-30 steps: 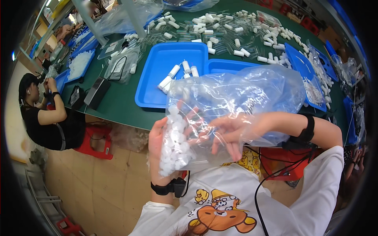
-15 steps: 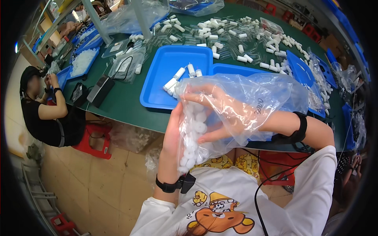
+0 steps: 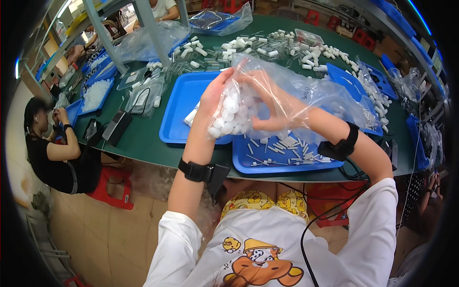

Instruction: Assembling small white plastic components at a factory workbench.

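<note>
My left hand grips the edge of a clear plastic bag, raised above the table. White rounded plastic pieces are gathered in the bag's end beside that hand. My right hand is inside the bag, seen through the film. Its thumb is stretched out apart from the fingers, next to the white pieces; the fingertips are partly hidden by glare and folds. Below the bag lies a blue tray with short white sticks. Behind my left forearm, another blue tray holds white cylinders.
Clear tubes and white cylinders are strewn over the green table's far side. Further blue trays stand at the right. A dark box-shaped device sits at the left, near a seated co-worker. A black cable crosses my shirt.
Both hands have lifted the bag up and away from my body. The front tray with white sticks has come into fuller view, and the white pieces have shifted inside the bag.
</note>
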Motion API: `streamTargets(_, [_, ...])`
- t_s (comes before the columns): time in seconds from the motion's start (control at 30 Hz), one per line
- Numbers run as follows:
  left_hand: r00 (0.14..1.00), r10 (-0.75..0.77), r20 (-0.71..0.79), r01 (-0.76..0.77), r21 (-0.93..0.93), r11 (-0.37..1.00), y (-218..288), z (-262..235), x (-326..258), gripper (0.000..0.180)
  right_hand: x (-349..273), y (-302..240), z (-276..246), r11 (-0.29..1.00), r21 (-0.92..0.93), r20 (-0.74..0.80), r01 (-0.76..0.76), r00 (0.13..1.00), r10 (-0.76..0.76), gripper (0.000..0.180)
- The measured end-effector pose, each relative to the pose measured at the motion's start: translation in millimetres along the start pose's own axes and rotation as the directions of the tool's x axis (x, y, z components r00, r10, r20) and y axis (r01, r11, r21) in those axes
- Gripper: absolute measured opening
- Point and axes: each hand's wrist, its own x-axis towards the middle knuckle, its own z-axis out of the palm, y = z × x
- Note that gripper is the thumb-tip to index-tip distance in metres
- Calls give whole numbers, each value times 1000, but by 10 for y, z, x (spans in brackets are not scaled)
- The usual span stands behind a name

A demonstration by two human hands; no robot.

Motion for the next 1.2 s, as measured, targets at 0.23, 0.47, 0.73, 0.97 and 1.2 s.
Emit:
streamTargets(0.23, [994, -109, -18, 111, 196, 974, 165, -166, 454, 45, -32, 61, 103, 998, 0, -127, -68, 990, 67, 100])
streamTargets(0.47, [910, -122, -397, 252, 294, 922, 415, 35, 742, 39, 13, 351, 37, 814, 571, -297, -106, 898, 325, 98])
streamTargets(0.73, [952, -200, -233, 232, 120, 965, 401, 307, 500, 44, -203, 425, -370, 122, 992, -43, -6, 917, 396, 100])
streamTargets(0.97, [972, -36, -232, 165, 568, 806, 318, 726, 313, 69, -417, 566, -622, -231, 965, -47, 123, 951, 307, 92])
streamTargets(1.2, [967, 224, -120, 28, 927, 375, 130, 806, 397, 39, -763, 598, -603, -272, 959, 4, 78, 958, 288, 73])
